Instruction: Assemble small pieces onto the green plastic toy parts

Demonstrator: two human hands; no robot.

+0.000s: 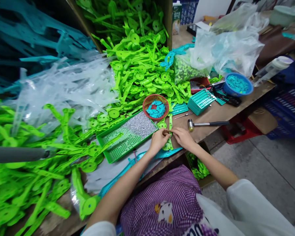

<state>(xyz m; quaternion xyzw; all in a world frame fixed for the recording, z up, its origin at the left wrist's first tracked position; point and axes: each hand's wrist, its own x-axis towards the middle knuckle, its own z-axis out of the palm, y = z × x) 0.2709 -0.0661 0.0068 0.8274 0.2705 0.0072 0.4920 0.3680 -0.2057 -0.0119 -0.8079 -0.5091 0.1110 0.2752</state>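
My left hand (159, 141) is closed, its fingertips pinched on a bright green plastic part (170, 123) at the table's front edge. A small brownish strip shows at those fingers; I cannot make out what it is. From the other side my right hand (183, 137) pinches the same part, the fingertips of both hands almost meeting. The part's lower end shows below the hands, over a teal plastic piece (144, 156). Left of the hands lies a green perforated tray (108, 152) with many tiny silver metal pieces (141, 124) heaped at its right end.
Behind the hands stands a red basket (144, 109) of teal pieces. A hammer (207, 124), a teal box (202, 101) and a blue bowl (226, 88) sit to the right. Piles of green plastic parts (137, 78) cover the left and back. Plastic bags (221, 49) lie at the back right.
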